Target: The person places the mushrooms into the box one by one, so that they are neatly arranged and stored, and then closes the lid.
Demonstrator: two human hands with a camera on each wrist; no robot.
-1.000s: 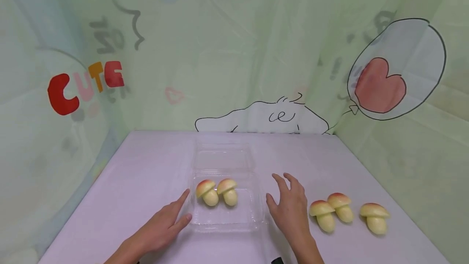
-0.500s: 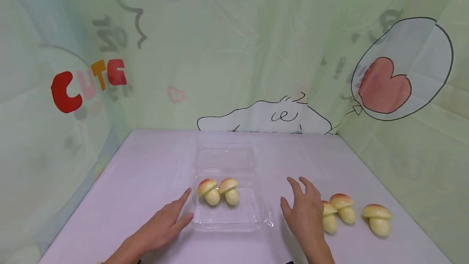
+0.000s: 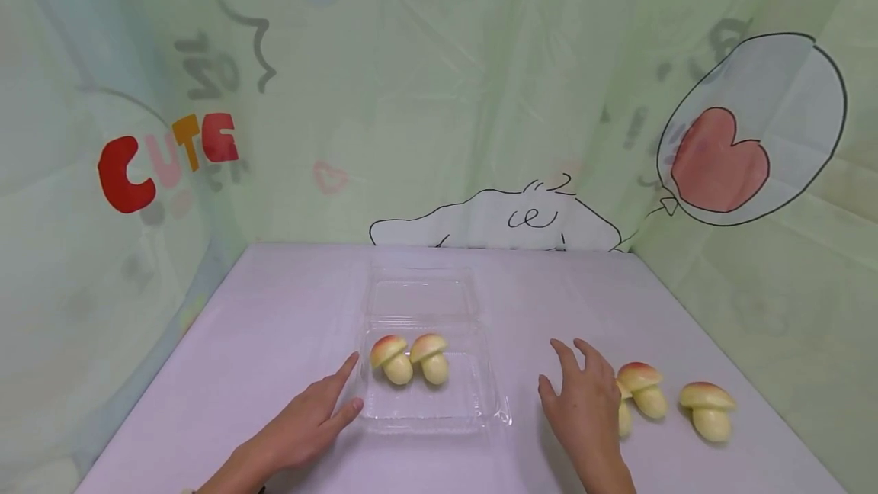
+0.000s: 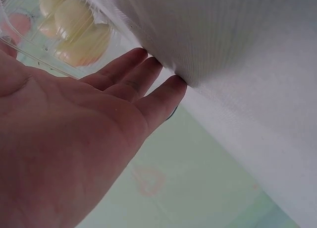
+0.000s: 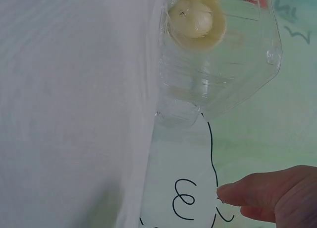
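Mushrooms (image 3: pixel 432 363): two in one box (image 3: pixel 466 396), three outside; left hand (image 3: pixel 307 416), right hand (image 3: pixel 583 401): grip wide.

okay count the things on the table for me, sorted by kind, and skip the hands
Clear plastic container: 1
Toy mushrooms: 5 (2 inside the clear plastic container, 3 on the table, one of those partly hidden by the right hand)
Total: 6

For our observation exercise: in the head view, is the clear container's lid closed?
No, the lid lies open behind the base that holds two mushroom-shaped pieces.
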